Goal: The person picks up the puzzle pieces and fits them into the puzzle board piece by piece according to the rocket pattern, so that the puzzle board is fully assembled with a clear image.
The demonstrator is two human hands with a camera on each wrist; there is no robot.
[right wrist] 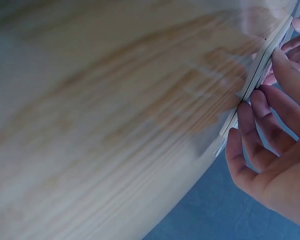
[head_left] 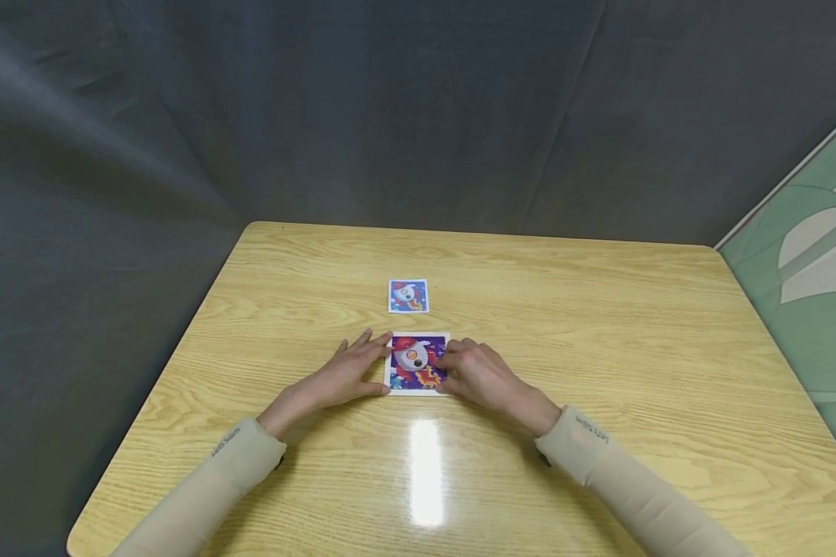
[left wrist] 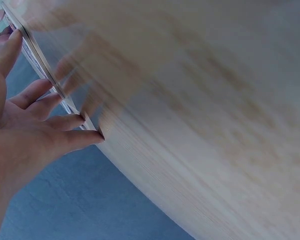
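A square picture board [head_left: 418, 363] with a white border and a cartoon rocket on purple lies flat before me, thin and layered along its edge in both wrist views. My left hand [head_left: 348, 373] rests along its left side, fingers spread and mostly straight, thumb at the near left corner. In the left wrist view, the fingertips [left wrist: 92, 127] touch the edge. My right hand [head_left: 484, 375] holds the right side with bent fingers, thumb near the lower right corner. Bent fingers [right wrist: 247, 130] meet the edge in the right wrist view.
A smaller card [head_left: 409, 296] with a similar rocket picture lies just beyond the board. Both are on a glossy wood-grain table [head_left: 599, 325]. A dark curtain [head_left: 418, 116] hangs behind and at the left, and a green leaf-patterned panel [head_left: 808, 271] stands at the right.
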